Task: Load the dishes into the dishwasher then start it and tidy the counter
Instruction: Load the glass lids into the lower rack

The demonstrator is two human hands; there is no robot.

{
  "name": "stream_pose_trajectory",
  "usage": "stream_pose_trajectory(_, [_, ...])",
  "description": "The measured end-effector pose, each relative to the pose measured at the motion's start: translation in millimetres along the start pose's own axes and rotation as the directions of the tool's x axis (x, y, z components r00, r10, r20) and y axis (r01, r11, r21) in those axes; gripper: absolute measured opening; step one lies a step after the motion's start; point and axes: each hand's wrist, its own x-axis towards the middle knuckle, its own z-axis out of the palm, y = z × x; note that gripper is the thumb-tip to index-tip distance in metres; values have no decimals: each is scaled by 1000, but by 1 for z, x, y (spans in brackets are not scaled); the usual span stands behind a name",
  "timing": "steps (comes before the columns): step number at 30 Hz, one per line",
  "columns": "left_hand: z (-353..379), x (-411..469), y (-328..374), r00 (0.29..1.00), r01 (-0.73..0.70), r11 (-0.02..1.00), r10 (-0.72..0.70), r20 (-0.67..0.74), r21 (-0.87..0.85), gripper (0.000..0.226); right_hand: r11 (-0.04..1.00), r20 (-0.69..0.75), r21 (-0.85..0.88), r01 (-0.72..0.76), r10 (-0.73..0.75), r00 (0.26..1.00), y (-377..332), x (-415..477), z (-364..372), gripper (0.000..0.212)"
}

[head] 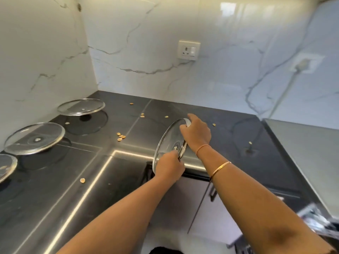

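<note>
A round glass lid (167, 142) with a metal rim is held tilted on edge above the inner corner of the dark counter (91, 162). My left hand (169, 166) grips its lower rim and my right hand (197, 133) grips its upper rim. Three more glass lids rest upside down on the counter at the left: a far lid (81, 106), a middle lid (34, 138), and a near lid (6, 166) cut off by the frame edge. The corner of a dishwasher rack (315, 217) shows at the lower right, blurred.
Several small tan crumbs (121, 136) lie scattered over the counter. White marble walls meet in the corner behind, with a socket (189, 50) on the back wall. A grey appliance top (308, 153) stands at the right. Cabinet doors (198, 198) lie below the counter edge.
</note>
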Motion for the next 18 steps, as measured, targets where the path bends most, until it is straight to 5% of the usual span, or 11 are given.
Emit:
stream_pose_trajectory(5, [31, -64, 53, 998, -39, 992, 44, 34, -121, 33, 997, -86, -68, -38, 32, 996, 39, -49, -57, 48])
stream_pose_trajectory(12, [77, -137, 113, 997, 71, 907, -53, 53, -415, 32, 998, -106, -22, -65, 63, 992, 73, -110, -116, 23])
stream_pose_trajectory(18, [142, -261, 168, 994, 18, 913, 27, 105, -407, 12, 986, -9, 34, -166, 166, 986, 158, -220, -178, 20])
